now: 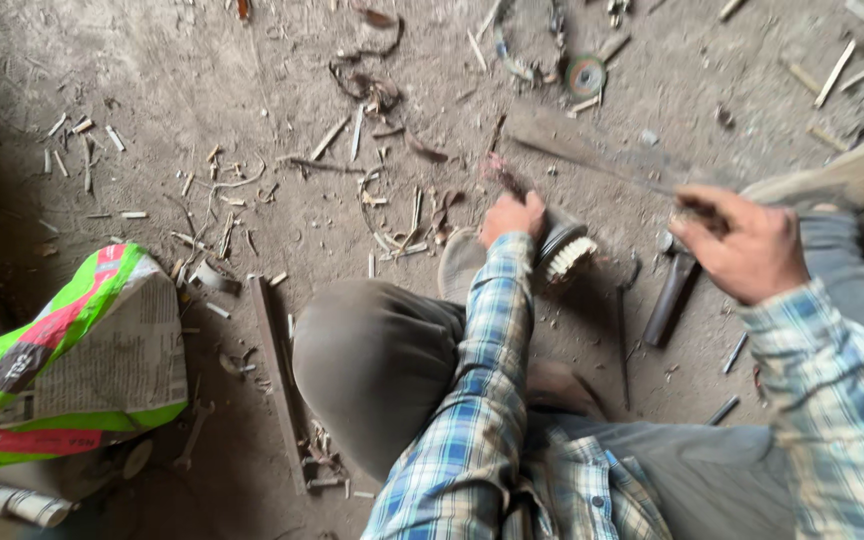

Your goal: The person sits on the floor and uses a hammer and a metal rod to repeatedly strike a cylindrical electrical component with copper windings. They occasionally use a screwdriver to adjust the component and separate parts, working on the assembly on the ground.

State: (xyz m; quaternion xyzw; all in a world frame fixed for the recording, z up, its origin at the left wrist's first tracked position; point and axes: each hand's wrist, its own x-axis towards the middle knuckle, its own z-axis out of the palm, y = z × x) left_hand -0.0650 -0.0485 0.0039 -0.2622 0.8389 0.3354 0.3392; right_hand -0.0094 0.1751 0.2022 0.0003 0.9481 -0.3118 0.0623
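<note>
I sit on a dusty floor, knees bent, in a blue plaid shirt. My left hand (pixel 512 215) reaches down and rests closed on a dark round object (pixel 564 250) with pale bristle-like teeth, beside my sandalled foot (pixel 460 262). My right hand (pixel 737 243) is raised and blurred, fingers closed round a long thin metal blade (pixel 592 160) that stretches left across the floor. What the left hand grips under its fingers is hidden.
A hammer (pixel 672 295) lies below the right hand. A green and red printed sack (pixel 62 360) lies at the left. A flat wooden strip (pixel 282 380) lies by my knee. Wood chips, splinters, a grinding disc (pixel 585 75) and nails litter the floor.
</note>
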